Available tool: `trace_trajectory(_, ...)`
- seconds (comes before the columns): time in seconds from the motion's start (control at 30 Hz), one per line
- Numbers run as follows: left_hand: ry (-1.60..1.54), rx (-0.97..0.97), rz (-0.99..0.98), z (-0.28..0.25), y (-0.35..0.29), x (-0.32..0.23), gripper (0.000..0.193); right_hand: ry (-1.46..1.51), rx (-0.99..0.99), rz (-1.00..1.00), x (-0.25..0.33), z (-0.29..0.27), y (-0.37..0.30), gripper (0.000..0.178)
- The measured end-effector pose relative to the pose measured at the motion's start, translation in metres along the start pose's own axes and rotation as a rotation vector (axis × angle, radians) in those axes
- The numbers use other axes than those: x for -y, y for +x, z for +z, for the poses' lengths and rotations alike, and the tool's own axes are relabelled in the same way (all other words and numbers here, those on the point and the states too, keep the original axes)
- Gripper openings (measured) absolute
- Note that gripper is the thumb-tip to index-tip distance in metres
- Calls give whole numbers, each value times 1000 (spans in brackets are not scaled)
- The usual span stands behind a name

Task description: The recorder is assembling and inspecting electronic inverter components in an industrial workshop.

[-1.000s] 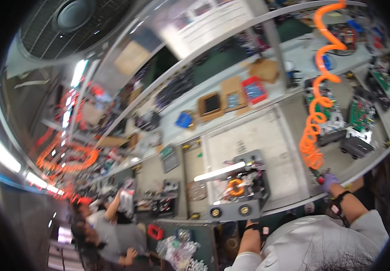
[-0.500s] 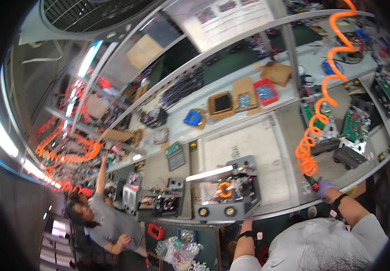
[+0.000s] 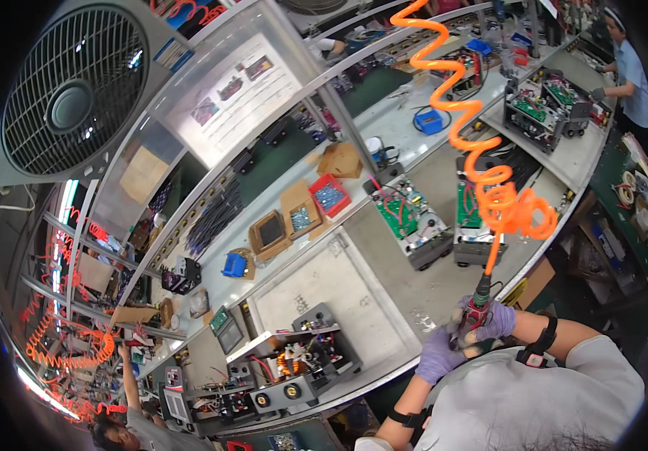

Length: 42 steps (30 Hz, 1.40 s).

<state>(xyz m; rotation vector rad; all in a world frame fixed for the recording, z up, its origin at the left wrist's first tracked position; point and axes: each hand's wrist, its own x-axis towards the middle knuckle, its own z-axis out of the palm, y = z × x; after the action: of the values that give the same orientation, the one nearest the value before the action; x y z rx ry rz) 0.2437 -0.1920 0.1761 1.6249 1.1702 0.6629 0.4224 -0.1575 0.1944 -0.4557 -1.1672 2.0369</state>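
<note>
Both of my purple-gloved hands are together close to my body, at the bench's front edge. My right hand (image 3: 495,320) is closed around a red and dark green air screwdriver (image 3: 477,307), its top joined to an orange coiled hose (image 3: 498,197). My left hand (image 3: 438,356) closes on the tool's lower part from the left; its fingertips and the tool's tip are partly hidden. To the left, away from both hands, an open machine housing (image 3: 286,394) stands on the bench, with a copper-coloured coil (image 3: 291,361) and wiring inside.
Circuit-board units (image 3: 408,218) stand to the right of a white board (image 3: 324,282). Behind are a red bin of small parts (image 3: 329,195), cardboard boxes (image 3: 267,231) and a blue bin (image 3: 234,264). Co-workers (image 3: 628,71) are at far right and lower left. A large fan (image 3: 72,109) hangs upper left.
My view has swung to the right. My left hand has left the open housing and joined the right at the screwdriver. The right hand has brought the tool in toward my body, stretching the hose.
</note>
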Motion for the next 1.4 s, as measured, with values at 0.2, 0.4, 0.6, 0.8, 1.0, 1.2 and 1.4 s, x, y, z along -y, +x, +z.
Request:
trace_trajectory(0.2, 211, 134, 131, 29, 10, -66, 48, -663, -211, -85, 40, 2, -69, 46)
trace_trajectory(0.4, 781, 204, 224, 52, 10, -85, 38, -1059, -311, 160, 104, 27, -155, 28)
trace_trajectory(0.6, 868, 296, 494, 86, 14, -101, 32, -1044, -107, 813, 85, -20, -156, 38)
trace_trajectory(0.8, 644, 539, 500, 87, 58, -87, 49, -281, -205, 924, 29, -48, -200, 47)
trace_trajectory(1.0, 1222, -298, 537, 44, 172, -58, 57, -283, -570, 830, -5, -58, -253, 47)
trace_trajectory(1.2, 1463, 58, 424, 46, 235, -48, 59, -502, -697, 986, -11, -56, -277, 48)
trace_trajectory(1.4, 1335, 182, 320, 52, 241, -47, 61, -535, -766, 934, -9, -56, -280, 50)
